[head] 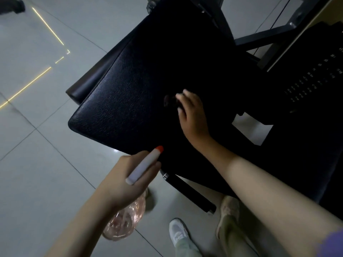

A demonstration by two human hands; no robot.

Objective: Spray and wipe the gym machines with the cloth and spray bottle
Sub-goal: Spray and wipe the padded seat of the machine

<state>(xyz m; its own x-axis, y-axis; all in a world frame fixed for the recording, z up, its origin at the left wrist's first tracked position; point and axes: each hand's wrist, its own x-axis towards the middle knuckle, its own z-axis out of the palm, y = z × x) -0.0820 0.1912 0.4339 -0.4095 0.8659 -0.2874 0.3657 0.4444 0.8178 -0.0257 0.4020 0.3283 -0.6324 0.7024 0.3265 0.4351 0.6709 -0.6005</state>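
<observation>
Spray bottle [126, 219]: position?
— Near left, under the left hand [115, 188]. Fingers are curled round its neck; the white nozzle [146, 164] lies over the knuckles.
— Cloth [169, 101]?
— Dark, blurred, on the black seat pad [126, 89], under the right hand [193, 117]. Fingertips are curled together on it.

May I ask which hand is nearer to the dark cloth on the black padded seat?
Right. The right hand holds the dark cloth; the left hand grips the pink spray bottle, off the black padded seat.
</observation>
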